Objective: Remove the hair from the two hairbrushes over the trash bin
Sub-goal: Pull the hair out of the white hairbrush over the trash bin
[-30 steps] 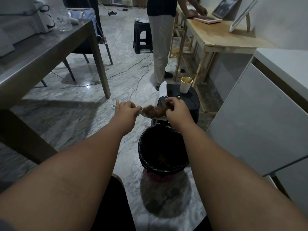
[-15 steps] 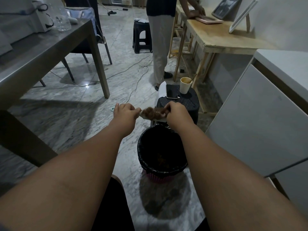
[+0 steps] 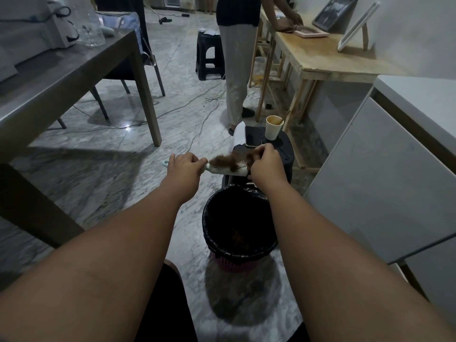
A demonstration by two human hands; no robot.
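- Two forearms are reaching forward from the bottom of the view, both nearly straight and closing in on each other above the trash bin (image 3: 246, 253).
- That black-lined trash bin is standing on the floor, with what looks like brown hair already lying at the bottom.
- Just behind it a black stool (image 3: 286, 156) is carrying a phone (image 3: 253, 137) and a paper cup (image 3: 274, 128). A hard tug could be swinging the right hand into the cup.
- Knuckles up, the left hand (image 3: 183, 169) is wrapping its fingers tightly round the handle, whose tip is poking out on the far side of the fist.
- At the head's outer end, the right hand (image 3: 265, 164) is bending at the wrist, its fingers curling together and pinching the hair.
- Level and bristles up, the pale hairbrush (image 3: 227, 171) is hanging between the two hands, near the far rim of the bin. Whether it is sitting squarely above the opening I cannot tell, so a loosened clump may be landing on the stool or the floor instead.
- Matted across the bristles, the brown hair (image 3: 225, 160) is looking tangled. It may be tearing away in pieces, leaving strands behind, or yanking the handle loose if the left grip is slackening.
- No second hairbrush is showing anywhere.
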